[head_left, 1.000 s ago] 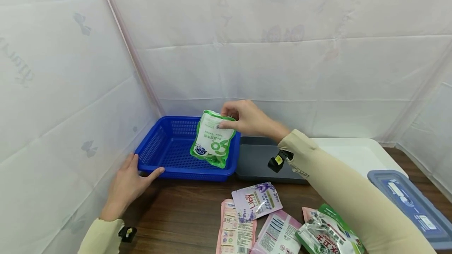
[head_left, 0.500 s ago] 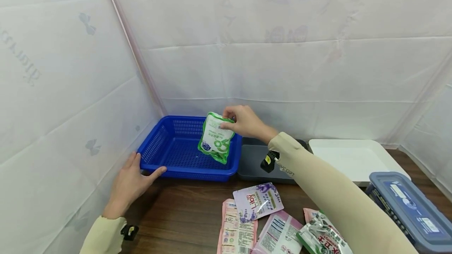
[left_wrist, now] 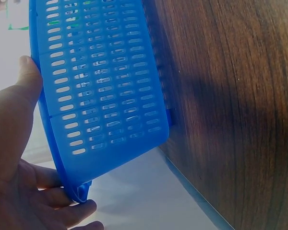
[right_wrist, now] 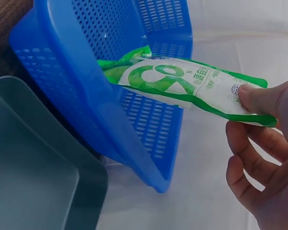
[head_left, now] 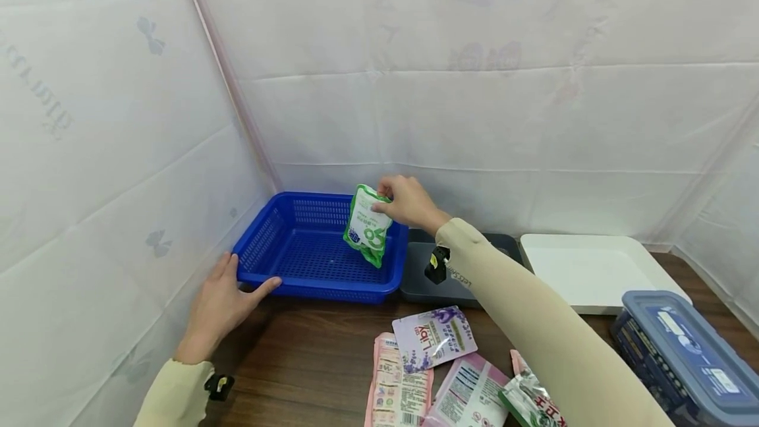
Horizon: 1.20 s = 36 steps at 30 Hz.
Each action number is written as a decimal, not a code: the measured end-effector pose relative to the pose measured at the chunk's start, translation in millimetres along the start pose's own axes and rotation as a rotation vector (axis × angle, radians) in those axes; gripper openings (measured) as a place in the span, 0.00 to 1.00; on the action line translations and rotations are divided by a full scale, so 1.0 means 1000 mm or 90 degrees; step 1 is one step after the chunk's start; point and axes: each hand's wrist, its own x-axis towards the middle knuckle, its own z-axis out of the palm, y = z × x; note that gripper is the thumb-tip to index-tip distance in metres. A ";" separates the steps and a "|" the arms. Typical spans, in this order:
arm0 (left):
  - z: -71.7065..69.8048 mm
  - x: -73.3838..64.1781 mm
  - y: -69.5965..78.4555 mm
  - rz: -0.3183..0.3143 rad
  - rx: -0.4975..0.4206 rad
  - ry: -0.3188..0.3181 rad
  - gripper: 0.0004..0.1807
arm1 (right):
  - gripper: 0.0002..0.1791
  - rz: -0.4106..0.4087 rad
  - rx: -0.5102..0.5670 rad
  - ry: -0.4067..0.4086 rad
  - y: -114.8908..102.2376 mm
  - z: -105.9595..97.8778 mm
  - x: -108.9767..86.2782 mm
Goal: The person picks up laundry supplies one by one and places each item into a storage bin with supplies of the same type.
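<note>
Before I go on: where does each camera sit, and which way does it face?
Head: worn on the head, facing forward and down at the blue basket; left hand, right hand and both sleeves show.
Left wrist: on that wrist, facing the basket's slotted wall and wooden table; left hand shows at the rim.
Right wrist: on that wrist, facing the green-white pouch; right hand shows, pinching it.
Shared: head and right wrist both show pouch, basket and dark tray.
</note>
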 end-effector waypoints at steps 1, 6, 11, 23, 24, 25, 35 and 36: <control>0.000 0.000 0.000 -0.001 -0.001 0.000 0.66 | 0.11 0.009 -0.001 0.000 0.001 0.001 0.000; 0.001 0.000 0.003 -0.004 -0.004 -0.002 0.66 | 0.12 0.050 -0.009 0.008 0.006 0.005 -0.001; 0.001 -0.001 0.005 -0.005 -0.005 -0.005 0.66 | 0.13 0.076 -0.008 0.015 0.008 0.013 0.000; 0.004 0.001 0.009 -0.015 -0.007 -0.007 0.66 | 0.14 0.114 -0.025 0.024 0.010 0.025 0.001; 0.004 0.001 0.009 -0.015 -0.007 -0.007 0.66 | 0.14 0.118 -0.025 0.022 0.011 0.025 0.001; 0.005 0.001 0.009 -0.016 -0.007 -0.008 0.66 | 0.14 0.122 -0.026 0.021 0.011 0.026 0.001; 0.005 0.001 0.009 -0.012 -0.009 0.000 0.65 | 0.15 0.145 -0.030 0.030 0.022 0.030 -0.003; 0.005 0.001 0.009 -0.012 -0.010 0.000 0.65 | 0.16 0.147 -0.031 0.032 0.022 0.030 -0.003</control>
